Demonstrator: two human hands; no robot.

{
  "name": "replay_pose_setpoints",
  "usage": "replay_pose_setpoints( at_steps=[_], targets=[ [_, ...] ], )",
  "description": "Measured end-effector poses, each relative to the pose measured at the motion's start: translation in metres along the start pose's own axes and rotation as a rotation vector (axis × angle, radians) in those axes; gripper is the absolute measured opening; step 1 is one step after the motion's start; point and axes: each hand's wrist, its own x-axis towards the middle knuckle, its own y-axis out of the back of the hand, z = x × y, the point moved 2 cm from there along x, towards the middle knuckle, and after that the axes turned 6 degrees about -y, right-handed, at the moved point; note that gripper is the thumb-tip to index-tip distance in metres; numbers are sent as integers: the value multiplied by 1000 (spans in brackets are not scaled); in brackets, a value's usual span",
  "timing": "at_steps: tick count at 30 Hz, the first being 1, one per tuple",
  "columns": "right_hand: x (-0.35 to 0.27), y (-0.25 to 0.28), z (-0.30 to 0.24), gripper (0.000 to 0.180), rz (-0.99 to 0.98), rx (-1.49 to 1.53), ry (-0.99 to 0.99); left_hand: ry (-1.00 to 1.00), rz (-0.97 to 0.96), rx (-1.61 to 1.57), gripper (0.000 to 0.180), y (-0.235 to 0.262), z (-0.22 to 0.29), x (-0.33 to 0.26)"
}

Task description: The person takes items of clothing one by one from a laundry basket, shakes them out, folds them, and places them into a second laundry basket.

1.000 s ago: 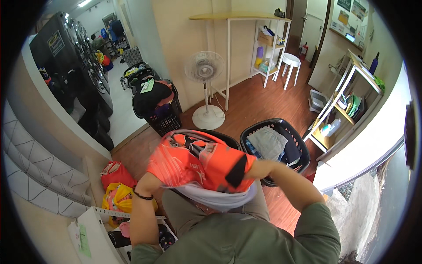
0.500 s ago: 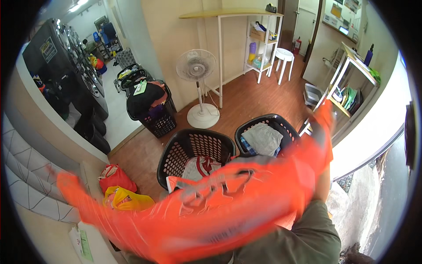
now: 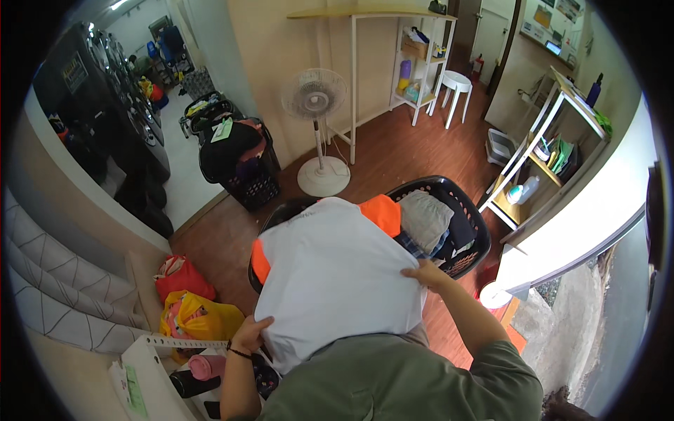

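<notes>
Laundry room, hands [image 3: 251, 334] [image 3: 425, 272] gripping white shirt [image 3: 337, 274] edges

A single wide fisheye view is looking down from the person's head, facing forward and downward over their chest toward the wooden floor [image 3: 393, 151]. It is sitting close to the white and orange garment [image 3: 337, 274], which is filling the centre, with the left hand [image 3: 250, 334] and right hand [image 3: 427, 272] entering from the lower edge. Farther off, the black laundry basket [image 3: 469, 210] and standing fan [image 3: 314, 95] are appearing smaller, and straight edges are bending toward the dark round rim.
</notes>
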Motion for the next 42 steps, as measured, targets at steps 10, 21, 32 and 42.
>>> replay_pose_setpoints(
  at_steps=[10, 21, 32, 42],
  targets=[
    [-83, -174, -83, 66, -391, -538, 671, -280, -315, -316, 47, -168, 50, -23],
    [-157, -133, -213, 29, -132, -362, 1011, -1034, 433, 828, 30, -120, 48, 107],
    [-148, 50, -240, 34, 1157, -1079, 1250, -1395, 815, 1522, 37, -3, 255, 18],
    [-172, 159, -109, 9, 347, 79, 928, -776, 573, 1563, 24, -7, 203, -179]
  ],
)
